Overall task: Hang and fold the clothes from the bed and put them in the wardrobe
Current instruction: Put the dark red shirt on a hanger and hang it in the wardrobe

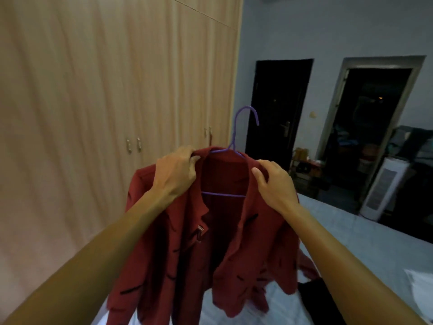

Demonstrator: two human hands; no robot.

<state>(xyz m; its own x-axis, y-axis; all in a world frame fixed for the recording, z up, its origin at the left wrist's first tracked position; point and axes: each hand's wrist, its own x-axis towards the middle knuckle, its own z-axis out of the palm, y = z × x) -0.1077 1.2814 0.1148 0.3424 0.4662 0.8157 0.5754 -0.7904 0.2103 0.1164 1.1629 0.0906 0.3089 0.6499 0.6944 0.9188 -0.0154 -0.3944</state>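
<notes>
Over the bed (365,245), shirt (225,242) on hanger (236,137).
I see left grip (174,173) and right grip (275,184) both pinching the collar.

red shirt (187,242): 1 | purple hanger (236,137): 1 | hands: 2 | dark doorways: 2 | wardrobe handles: 4

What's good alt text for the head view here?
Two bare hands hold a red shirt on a purple hanger above a bed, the left hand and right hand each gripping the collar. A closed wooden wardrobe fills the left side; two dark doorways sit in the far wall.
</notes>
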